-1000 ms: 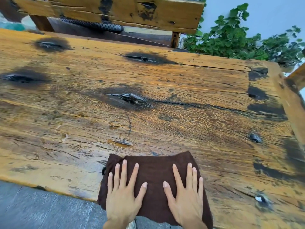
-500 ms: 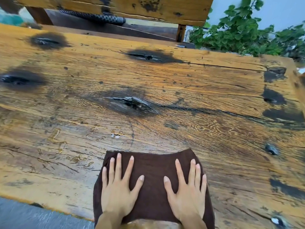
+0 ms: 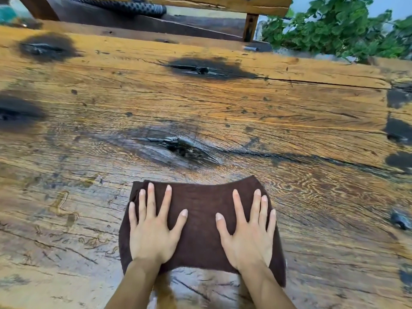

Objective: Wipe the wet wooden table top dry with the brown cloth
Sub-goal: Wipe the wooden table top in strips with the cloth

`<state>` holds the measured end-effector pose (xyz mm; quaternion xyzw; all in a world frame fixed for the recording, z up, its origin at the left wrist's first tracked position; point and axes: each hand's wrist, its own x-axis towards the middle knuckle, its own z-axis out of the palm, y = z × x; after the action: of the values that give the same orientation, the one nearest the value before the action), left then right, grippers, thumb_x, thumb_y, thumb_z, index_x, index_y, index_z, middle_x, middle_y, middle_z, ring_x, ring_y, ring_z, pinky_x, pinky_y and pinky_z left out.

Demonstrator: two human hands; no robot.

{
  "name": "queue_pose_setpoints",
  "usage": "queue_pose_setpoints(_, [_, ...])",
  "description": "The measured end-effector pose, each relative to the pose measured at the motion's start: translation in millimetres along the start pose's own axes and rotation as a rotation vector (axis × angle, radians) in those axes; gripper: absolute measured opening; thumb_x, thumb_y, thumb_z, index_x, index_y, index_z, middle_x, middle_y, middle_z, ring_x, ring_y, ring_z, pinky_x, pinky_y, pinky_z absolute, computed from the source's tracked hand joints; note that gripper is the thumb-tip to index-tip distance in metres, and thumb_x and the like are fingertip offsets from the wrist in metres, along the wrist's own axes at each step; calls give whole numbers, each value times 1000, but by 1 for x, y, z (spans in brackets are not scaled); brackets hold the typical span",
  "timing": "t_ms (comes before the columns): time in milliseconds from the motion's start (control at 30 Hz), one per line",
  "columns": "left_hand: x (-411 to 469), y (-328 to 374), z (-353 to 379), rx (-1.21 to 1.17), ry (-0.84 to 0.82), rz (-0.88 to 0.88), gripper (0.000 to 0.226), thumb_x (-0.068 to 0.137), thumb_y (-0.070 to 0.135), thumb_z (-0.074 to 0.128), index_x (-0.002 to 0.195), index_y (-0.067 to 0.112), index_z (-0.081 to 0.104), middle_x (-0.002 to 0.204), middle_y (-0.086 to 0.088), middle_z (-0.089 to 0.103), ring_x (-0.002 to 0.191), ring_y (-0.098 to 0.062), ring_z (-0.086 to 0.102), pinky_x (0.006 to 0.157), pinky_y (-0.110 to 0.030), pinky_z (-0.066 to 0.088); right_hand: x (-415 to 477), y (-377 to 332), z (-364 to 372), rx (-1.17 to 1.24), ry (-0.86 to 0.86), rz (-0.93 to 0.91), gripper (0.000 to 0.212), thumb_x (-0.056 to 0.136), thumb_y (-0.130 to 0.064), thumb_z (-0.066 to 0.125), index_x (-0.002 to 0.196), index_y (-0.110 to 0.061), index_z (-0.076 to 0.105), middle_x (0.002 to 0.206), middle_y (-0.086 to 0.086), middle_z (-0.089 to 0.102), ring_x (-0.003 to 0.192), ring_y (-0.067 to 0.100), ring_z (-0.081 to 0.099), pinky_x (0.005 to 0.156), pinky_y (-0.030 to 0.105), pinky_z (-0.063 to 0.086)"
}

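Note:
The brown cloth lies spread flat on the wooden table top, in the near middle of the view. My left hand presses flat on the cloth's left half with fingers straight and spread. My right hand presses flat on its right half the same way. Wet streaks and droplets shine on the wood to the left of the cloth and just behind it towards me. A large dark knot sits just beyond the cloth's far edge.
A wooden bench with a dark patterned roll on its seat stands past the table's far edge. Green plants grow at the far right. More dark knots mark the far part of the top.
Both hands have pushed the cloth away from the near edge towards the middle knot. A damp strip of wood now shows behind the cloth.

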<state>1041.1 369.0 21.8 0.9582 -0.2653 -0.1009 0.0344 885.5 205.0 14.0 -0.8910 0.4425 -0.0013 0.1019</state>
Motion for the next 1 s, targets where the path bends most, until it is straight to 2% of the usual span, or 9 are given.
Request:
queue_pose_setpoints(233, [72,6,-13,-10,-6,21,77,93,83,5,161,48,-7,172,1,-20,157,-17,-24,128,-47,-11,54,-27,0,18,-27,59,76,97,-80,16,164,-46,3,174,11,-6,161,27,-12,129,52,-5])
queue_pose_setpoints(400, [127,11,-20,5,22,35,80,93,82,7,163,44,-2,174,-1,-12,159,-19,-15,128,-48,-8,98,-45,-4,43,-41,86,76,97,-79,16,164,-45,0,174,12,-9,161,29,-14,128,52,-10])
queue_pose_setpoints(667, [221,21,-31,-16,38,82,80,93,83,6,163,45,-7,172,2,-18,157,-15,-22,127,-46,-12,176,-68,-9,56,-64,81,77,96,-80,10,162,-45,-11,172,12,-20,159,29,-23,126,51,-18])
queue_pose_setpoints(767, [257,27,-37,-19,61,94,80,92,82,4,163,45,-5,173,2,-17,158,-15,-21,127,-46,-12,211,-74,-12,45,-47,71,78,95,-81,7,162,-45,-9,172,13,-17,159,29,-22,126,52,-18])
queue_pose_setpoints(1000, [333,41,-52,-13,30,147,77,95,82,8,161,47,-11,172,2,-22,156,-14,-25,126,-45,-16,282,-88,-21,-13,-117,94,79,92,-82,-2,159,-47,-22,170,11,-29,155,27,-32,126,52,-17])
